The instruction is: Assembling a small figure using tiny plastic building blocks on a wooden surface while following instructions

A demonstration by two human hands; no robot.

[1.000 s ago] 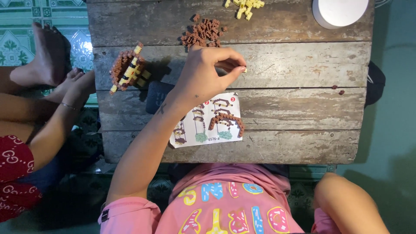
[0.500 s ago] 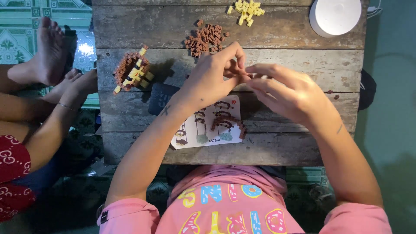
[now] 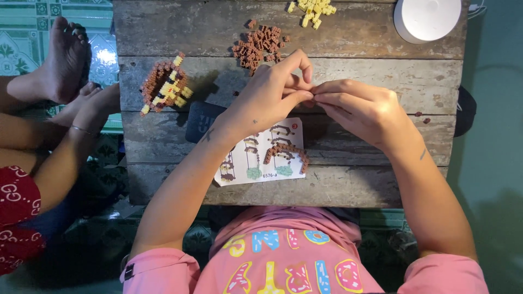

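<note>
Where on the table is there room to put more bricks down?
Bare wood lies along the top plank left of the brown bricks, and on the right side below the white dish. The middle is crowded: both hands, the instruction sheet, the brown-and-yellow model.

We've got a brown brick pile (image 3: 258, 46), yellow bricks (image 3: 312, 10), a brown-and-yellow model (image 3: 164, 85), a white round lamp (image 3: 426, 19), grey weathered planks (image 3: 354, 32), teal patterned tiles (image 3: 27, 27)
</note>
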